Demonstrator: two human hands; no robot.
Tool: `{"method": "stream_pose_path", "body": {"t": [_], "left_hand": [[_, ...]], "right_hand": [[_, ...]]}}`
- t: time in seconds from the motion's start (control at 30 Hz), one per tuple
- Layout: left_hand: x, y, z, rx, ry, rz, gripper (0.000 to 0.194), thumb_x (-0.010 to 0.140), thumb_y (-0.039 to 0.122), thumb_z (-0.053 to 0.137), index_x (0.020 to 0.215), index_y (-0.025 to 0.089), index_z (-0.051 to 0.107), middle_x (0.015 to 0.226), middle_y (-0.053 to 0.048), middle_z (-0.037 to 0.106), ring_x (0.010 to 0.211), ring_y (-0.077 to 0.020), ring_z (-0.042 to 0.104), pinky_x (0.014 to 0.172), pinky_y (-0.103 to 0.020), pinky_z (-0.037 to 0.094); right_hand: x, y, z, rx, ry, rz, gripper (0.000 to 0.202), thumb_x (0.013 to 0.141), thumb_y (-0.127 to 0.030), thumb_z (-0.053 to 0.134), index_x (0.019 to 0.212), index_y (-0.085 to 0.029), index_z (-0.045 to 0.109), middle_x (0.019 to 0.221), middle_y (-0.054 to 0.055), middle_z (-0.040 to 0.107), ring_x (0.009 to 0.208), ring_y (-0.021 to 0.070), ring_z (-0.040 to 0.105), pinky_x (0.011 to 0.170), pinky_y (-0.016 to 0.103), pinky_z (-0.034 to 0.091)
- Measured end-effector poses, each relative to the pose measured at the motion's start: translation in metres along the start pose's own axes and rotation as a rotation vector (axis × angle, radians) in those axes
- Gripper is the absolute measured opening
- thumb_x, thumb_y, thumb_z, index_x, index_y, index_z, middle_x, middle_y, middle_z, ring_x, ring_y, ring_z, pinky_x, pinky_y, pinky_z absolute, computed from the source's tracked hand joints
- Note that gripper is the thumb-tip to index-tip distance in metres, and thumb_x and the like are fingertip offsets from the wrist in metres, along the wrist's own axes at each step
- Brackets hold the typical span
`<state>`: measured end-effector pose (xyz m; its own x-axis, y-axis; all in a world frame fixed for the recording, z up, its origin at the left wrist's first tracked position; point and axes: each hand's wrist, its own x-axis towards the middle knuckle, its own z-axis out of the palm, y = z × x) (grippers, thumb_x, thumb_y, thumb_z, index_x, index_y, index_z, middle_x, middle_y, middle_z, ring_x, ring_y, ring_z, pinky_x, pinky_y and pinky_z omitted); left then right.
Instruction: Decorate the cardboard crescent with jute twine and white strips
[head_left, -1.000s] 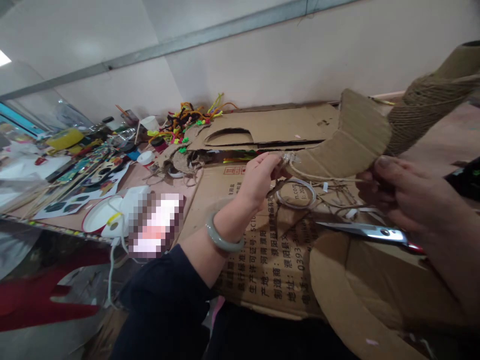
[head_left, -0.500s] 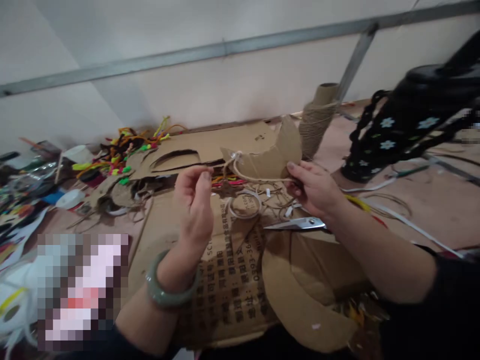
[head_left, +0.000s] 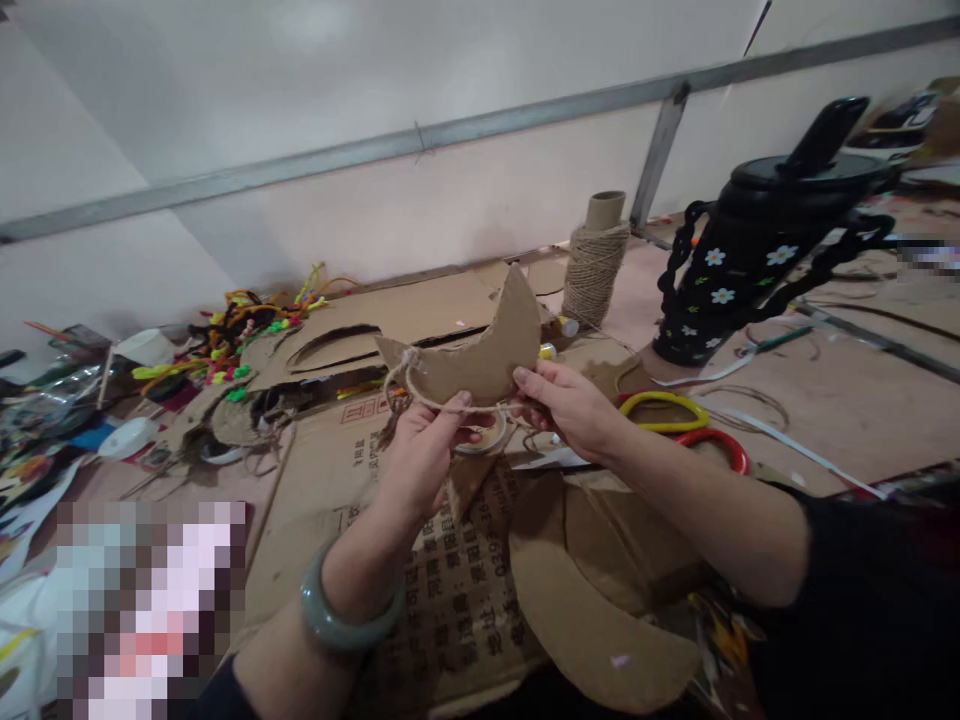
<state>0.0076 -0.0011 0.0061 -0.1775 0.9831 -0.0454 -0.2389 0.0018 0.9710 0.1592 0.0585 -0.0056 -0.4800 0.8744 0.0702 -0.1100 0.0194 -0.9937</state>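
Observation:
A crescent-shaped cardboard piece is held up over the printed cardboard sheet, its tips pointing upward. Twine runs along its lower edge and is attached near the left tip. My left hand, with a green bangle at the wrist, pinches the twine at the bottom edge. Fingers of my right hand grip the crescent's lower right side, with twine by the fingertips. Scissors with yellow and red handles lie beside my right forearm. Below is a larger curved cardboard piece.
A twine spool stands behind the hands, and a black flowered tumbler to its right. Colourful fuzzy stems and a white cup are at left. A metal rail crosses the wall.
My left hand has moved in to the crescent's lower edge and now pinches the twine. The crescent has shifted left and down in view, and more of the scissor handles shows.

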Motion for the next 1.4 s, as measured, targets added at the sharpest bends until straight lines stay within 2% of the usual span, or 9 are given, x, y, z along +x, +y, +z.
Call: {"method": "stream_pose_path", "body": {"t": [0.2, 0.3, 0.47, 0.67, 0.77, 0.87, 1.1, 1.2, 1.4], "left_hand": [[0.010, 0.003, -0.012, -0.054, 0.104, 0.016, 0.014, 0.067, 0.027, 0.064, 0.066, 0.014, 0.066, 0.058, -0.002, 0.068, 0.055, -0.0109, 0.061, 0.053, -0.019, 0.044], [0.013, 0.004, -0.015, -0.053, 0.131, -0.015, 0.013, 0.066, 0.025, 0.064, 0.062, 0.012, 0.065, 0.057, -0.003, 0.068, 0.053, -0.0104, 0.061, 0.051, -0.019, 0.043], [0.006, 0.002, -0.007, -0.057, 0.073, -0.139, 0.018, 0.064, 0.028, 0.068, 0.063, 0.011, 0.065, 0.058, -0.006, 0.068, 0.050, -0.0120, 0.060, 0.049, -0.021, 0.044], [-0.004, 0.005, 0.000, -0.083, 0.003, -0.252, 0.015, 0.066, 0.028, 0.065, 0.063, 0.013, 0.065, 0.057, -0.005, 0.068, 0.049, -0.0122, 0.060, 0.051, -0.023, 0.047], [-0.005, 0.007, 0.000, -0.078, -0.051, -0.233, 0.022, 0.067, 0.034, 0.067, 0.068, 0.012, 0.067, 0.061, -0.006, 0.069, 0.054, -0.0126, 0.062, 0.053, -0.022, 0.047], [-0.006, 0.010, -0.004, -0.044, -0.079, -0.078, 0.026, 0.071, 0.039, 0.066, 0.071, 0.012, 0.067, 0.060, -0.005, 0.068, 0.053, -0.0113, 0.060, 0.050, -0.021, 0.044], [0.010, 0.020, -0.032, 0.237, 0.346, 0.575, 0.011, 0.074, 0.025, 0.067, 0.067, 0.017, 0.065, 0.057, 0.002, 0.062, 0.054, -0.0077, 0.054, 0.058, -0.020, 0.044], [0.016, 0.022, -0.037, 0.229, 0.318, 0.500, 0.014, 0.072, 0.029, 0.070, 0.078, 0.017, 0.066, 0.066, 0.001, 0.065, 0.061, -0.0089, 0.057, 0.061, -0.021, 0.046], [0.010, 0.025, -0.027, 0.263, 0.010, 0.081, 0.032, 0.064, 0.033, 0.075, 0.089, 0.016, 0.065, 0.071, -0.002, 0.067, 0.055, -0.0100, 0.057, 0.049, -0.020, 0.045]], "right_hand": [[-0.001, -0.005, -0.012, -0.358, -0.210, -0.157, 0.016, 0.071, -0.028, 0.066, 0.081, -0.016, 0.063, 0.067, -0.001, 0.061, 0.060, 0.0102, 0.053, 0.058, 0.023, 0.043], [-0.004, -0.008, -0.015, -0.500, -0.123, -0.330, 0.009, 0.077, -0.021, 0.059, 0.079, -0.016, 0.066, 0.074, 0.003, 0.064, 0.072, 0.0131, 0.055, 0.072, 0.028, 0.044], [-0.006, -0.006, -0.017, -0.989, 0.098, -1.005, 0.015, 0.084, -0.020, 0.056, 0.094, -0.017, 0.067, 0.098, 0.007, 0.069, 0.102, 0.0197, 0.058, 0.089, 0.035, 0.045], [-0.005, 0.000, -0.016, -1.217, 0.031, -1.142, 0.022, 0.084, -0.014, 0.055, 0.104, -0.018, 0.062, 0.108, 0.005, 0.069, 0.105, 0.0180, 0.060, 0.100, 0.039, 0.038], [-0.005, -0.003, -0.015, -1.135, 0.086, -1.105, 0.017, 0.085, -0.016, 0.052, 0.098, -0.016, 0.064, 0.100, 0.007, 0.070, 0.094, 0.0168, 0.063, 0.092, 0.035, 0.044], [-0.003, -0.008, -0.018, -0.952, 0.187, -0.894, 0.019, 0.089, -0.020, 0.046, 0.091, -0.016, 0.064, 0.090, 0.007, 0.070, 0.085, 0.0156, 0.063, 0.078, 0.029, 0.049], [0.000, -0.008, -0.024, -0.546, 0.205, -0.420, 0.022, 0.086, -0.031, 0.049, 0.089, -0.016, 0.064, 0.080, 0.002, 0.066, 0.073, 0.0139, 0.059, 0.066, 0.025, 0.046], [0.000, -0.005, -0.023, -0.445, 0.144, -0.350, 0.024, 0.086, -0.036, 0.049, 0.089, -0.016, 0.064, 0.079, 0.002, 0.064, 0.073, 0.0136, 0.056, 0.066, 0.026, 0.045], [-0.004, -0.008, -0.019, -0.340, 0.075, -0.229, 0.027, 0.084, -0.041, 0.050, 0.085, -0.017, 0.062, 0.074, 0.001, 0.056, 0.063, 0.0106, 0.050, 0.053, 0.022, 0.044]]}}
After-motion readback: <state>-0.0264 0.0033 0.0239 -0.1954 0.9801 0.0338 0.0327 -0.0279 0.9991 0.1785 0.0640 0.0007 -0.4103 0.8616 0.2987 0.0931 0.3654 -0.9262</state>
